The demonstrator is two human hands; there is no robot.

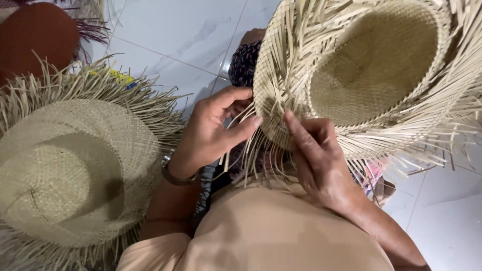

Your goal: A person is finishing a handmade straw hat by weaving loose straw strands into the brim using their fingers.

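An unfinished straw hat [371, 75] lies upside down in my lap, its woven crown open toward me and loose pale strips fanning from the brim. My left hand [213, 128] pinches strips at the brim's near left edge with thumb and fingers. My right hand [314, 155] presses its thumb and fingers on the brim edge just beside it, gripping strands. Both hands work the same patch of weave.
A second straw hat [75, 170] with a frayed edge rests crown-up at my left. A reddish-brown round object [35, 35] sits at the top left. White marble-look floor tiles [186, 35] lie beyond. A dark patterned cloth [244, 62] shows by the hat.
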